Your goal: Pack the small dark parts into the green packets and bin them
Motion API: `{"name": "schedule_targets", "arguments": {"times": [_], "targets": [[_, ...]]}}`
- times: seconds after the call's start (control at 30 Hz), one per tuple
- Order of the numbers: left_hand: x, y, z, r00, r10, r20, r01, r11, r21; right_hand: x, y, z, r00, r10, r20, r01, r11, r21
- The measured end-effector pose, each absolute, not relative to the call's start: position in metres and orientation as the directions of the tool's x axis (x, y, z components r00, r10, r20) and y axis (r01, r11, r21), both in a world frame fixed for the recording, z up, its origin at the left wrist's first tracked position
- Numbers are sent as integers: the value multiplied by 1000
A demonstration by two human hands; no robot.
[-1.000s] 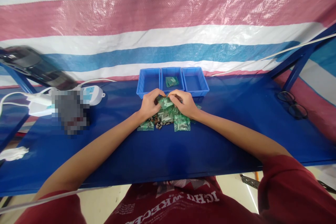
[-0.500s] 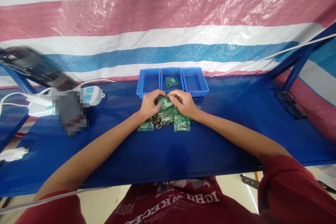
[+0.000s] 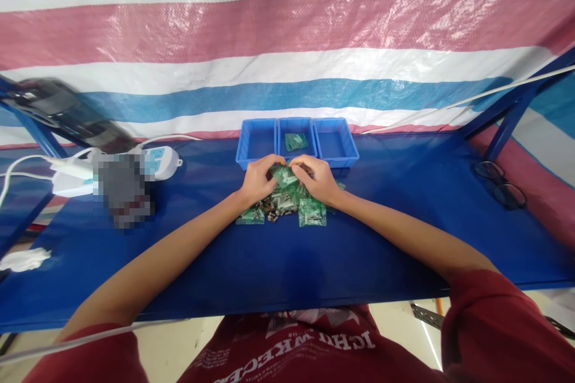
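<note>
Both hands meet over a pile in front of the blue bins. My left hand (image 3: 261,179) is closed, its fingertips on the left upper edge of a green plastic packet (image 3: 286,178) with pale pieces inside. Pinching the same packet from the right is my right hand (image 3: 314,179). Below them lies a pile of similar green packets (image 3: 286,201), mixed with small brown and metallic pieces (image 3: 272,213). One flat packet (image 3: 312,213) rests at the pile's front right, and another packet (image 3: 251,215) at its left. A further packet (image 3: 295,142) sits inside the middle bin.
Three joined blue bins (image 3: 336,140) stand behind the hands, against a striped tarp (image 3: 287,93). On the left are a power strip (image 3: 164,161), a blurred-out dark object (image 3: 123,188), a dark bottle-like object (image 3: 67,111) and crumpled white tissue (image 3: 26,259). Eyeglasses (image 3: 501,182) lie far right.
The hands and the packet keep nearly the same pose. The whole view has shifted very slightly, with the bins a little lower and further right.
</note>
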State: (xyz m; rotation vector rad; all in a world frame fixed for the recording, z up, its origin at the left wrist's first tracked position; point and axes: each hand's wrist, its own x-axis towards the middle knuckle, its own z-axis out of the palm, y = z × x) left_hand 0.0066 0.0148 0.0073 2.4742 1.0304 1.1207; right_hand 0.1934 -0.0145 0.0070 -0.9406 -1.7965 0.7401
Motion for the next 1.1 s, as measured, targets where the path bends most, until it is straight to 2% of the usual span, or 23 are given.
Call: {"name": "schedule_targets", "arguments": {"times": [1.1], "targets": [[2,16,4,469,645,603,472,-760,447,191,-14,6,-234,862,450,279,503,-818]]}}
